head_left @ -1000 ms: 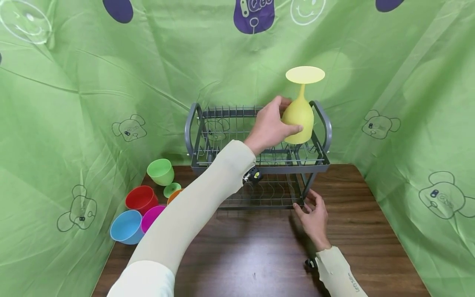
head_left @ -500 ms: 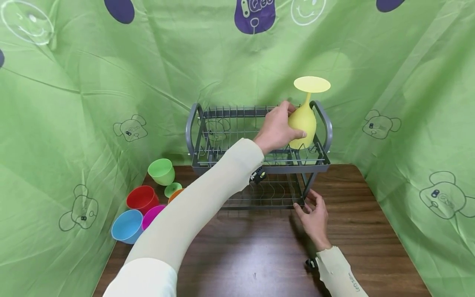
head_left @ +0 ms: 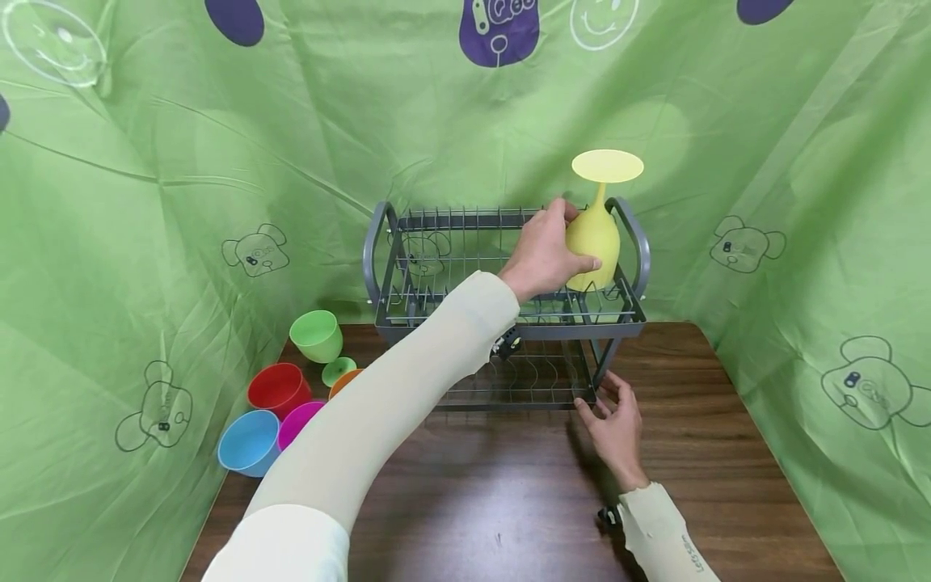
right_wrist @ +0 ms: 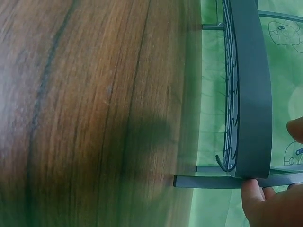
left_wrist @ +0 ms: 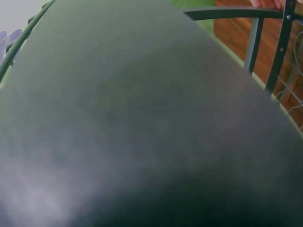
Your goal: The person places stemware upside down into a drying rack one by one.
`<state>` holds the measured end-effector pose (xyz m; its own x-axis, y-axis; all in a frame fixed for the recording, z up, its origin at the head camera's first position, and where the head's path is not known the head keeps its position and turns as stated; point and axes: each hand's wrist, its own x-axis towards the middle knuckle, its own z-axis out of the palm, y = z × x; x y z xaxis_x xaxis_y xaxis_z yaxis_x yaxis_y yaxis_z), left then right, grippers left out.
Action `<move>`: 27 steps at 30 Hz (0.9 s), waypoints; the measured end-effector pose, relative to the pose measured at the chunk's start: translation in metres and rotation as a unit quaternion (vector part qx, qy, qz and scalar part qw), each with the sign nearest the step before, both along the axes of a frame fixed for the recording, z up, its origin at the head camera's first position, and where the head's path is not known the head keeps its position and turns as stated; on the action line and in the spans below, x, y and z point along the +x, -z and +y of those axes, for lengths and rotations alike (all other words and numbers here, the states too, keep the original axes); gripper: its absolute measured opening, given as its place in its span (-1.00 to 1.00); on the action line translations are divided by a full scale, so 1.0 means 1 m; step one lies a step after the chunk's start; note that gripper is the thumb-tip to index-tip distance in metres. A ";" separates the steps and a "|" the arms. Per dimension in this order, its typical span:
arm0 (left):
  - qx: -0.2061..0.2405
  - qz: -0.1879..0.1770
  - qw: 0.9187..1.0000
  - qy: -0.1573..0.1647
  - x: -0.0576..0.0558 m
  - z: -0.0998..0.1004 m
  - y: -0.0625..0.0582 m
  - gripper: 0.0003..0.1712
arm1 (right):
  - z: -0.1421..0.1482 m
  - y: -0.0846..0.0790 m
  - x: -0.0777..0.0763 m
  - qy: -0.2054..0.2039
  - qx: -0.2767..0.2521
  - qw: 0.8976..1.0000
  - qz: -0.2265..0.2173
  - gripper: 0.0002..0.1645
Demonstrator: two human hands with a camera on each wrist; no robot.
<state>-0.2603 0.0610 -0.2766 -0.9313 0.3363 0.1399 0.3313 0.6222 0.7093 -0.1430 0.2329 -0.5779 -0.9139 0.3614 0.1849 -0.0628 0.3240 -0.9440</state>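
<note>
A yellow goblet (head_left: 593, 242) stands upside down, foot uppermost, at the right end of the dish rack's upper tier (head_left: 509, 331). My left hand (head_left: 544, 249) holds its bowl from the left, thumb in front. The goblet's rim sits down among the upper wires; whether it bears on them I cannot tell. Lower right, my right hand (head_left: 617, 428) grips the rack's bottom corner. In the right wrist view its fingers (right_wrist: 253, 198) touch the dark frame (right_wrist: 253, 94). A blurred dark surface (left_wrist: 151, 123) covers most of the left wrist view.
To the left stand a green goblet (head_left: 317, 338), a red cup (head_left: 279, 390), a blue cup (head_left: 249, 444) and a magenta cup (head_left: 296, 422). An orange one (head_left: 343, 381) is mostly behind my left sleeve. Green cloth (head_left: 815, 242) surrounds the wooden table (head_left: 509, 501).
My left hand has moved right and down with the yellow goblet, lowering it into the upper tier. Over the last half second it barely shifts. The right hand stays in place.
</note>
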 end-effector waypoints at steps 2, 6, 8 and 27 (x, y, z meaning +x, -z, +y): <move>0.002 -0.001 1.000 0.000 0.000 0.000 0.000 -0.11 | 0.000 0.001 0.000 0.001 0.000 1.000 -0.001 -0.13; 0.012 -0.005 1.000 -0.007 0.000 -0.001 0.000 -0.10 | 0.001 0.004 -0.001 0.000 0.001 1.000 0.001 -0.15; 0.016 -0.006 1.000 -0.010 0.001 -0.001 0.000 -0.08 | 0.002 0.004 -0.001 0.000 0.000 1.000 0.003 -0.15; 0.085 0.059 0.994 -0.027 0.063 -0.040 -0.017 -0.07 | 0.003 0.007 -0.002 0.004 -0.013 1.000 0.007 -0.16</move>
<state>-0.1972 0.0207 -0.2594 -0.9209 0.2483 0.3005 0.3883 0.5156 0.7638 -0.1451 0.2357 -0.5844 -0.9084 0.3732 0.1887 -0.0742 0.3001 -0.9510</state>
